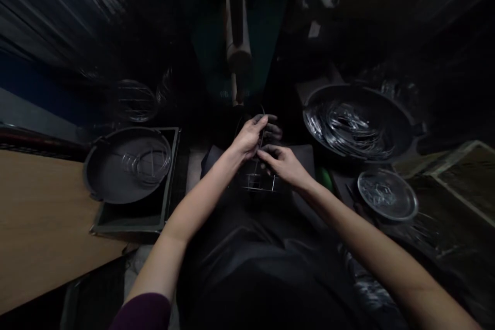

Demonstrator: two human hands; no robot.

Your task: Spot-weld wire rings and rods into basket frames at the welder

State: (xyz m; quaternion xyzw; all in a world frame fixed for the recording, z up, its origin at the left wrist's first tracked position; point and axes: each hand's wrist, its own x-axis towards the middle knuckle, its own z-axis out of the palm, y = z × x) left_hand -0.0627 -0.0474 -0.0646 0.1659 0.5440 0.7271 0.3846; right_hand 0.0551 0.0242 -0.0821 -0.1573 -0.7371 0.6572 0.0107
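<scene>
In the middle, in front of a machine, my left hand [250, 136] is closed with its thumb against the fingers, around thin wire that curves up past the fingertips. Just below and to the right, my right hand [284, 162] pinches at the same wirework, its thumb and forefinger close to my left palm. Below both hands shows a small wire frame [261, 189] with straight crossing bars; whether it joins the held wire I cannot tell. The fingertips of both hands look dark. Dim light hides much of the wire's shape.
A dark machine [240, 56] with a pale cylinder rises ahead. At left, a black pan [112, 180] holds round wire pieces on a crate [131, 224]. On the right are a larger pan [398, 113] of wire rings and a shallow dish [410, 206] of small metal pieces.
</scene>
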